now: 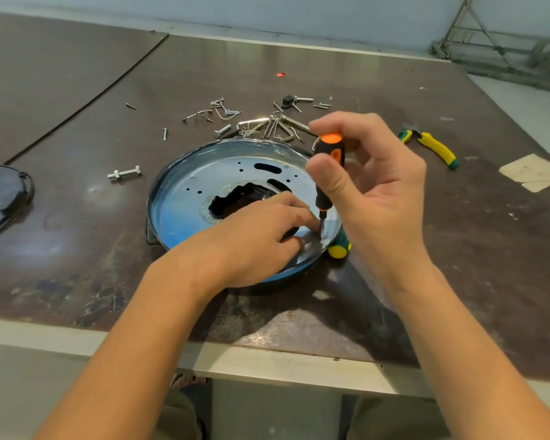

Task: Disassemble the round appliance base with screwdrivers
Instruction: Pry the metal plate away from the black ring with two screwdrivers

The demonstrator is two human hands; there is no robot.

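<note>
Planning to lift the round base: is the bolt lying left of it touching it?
Apart. The head view shows bare table between the bolt and the round base's left rim.

**Colours on the table**

The table [77, 249] is dark brown with a light grey front edge. The round base [185, 198] shines silver-blue inside a black rim. The screwdriver [329, 160] has a black and orange handle. Near the right edge lie yellow-green pliers [435, 147] and beige paper pieces [532, 171]; a red scrap [280, 74] lies toward the far edge.
</note>
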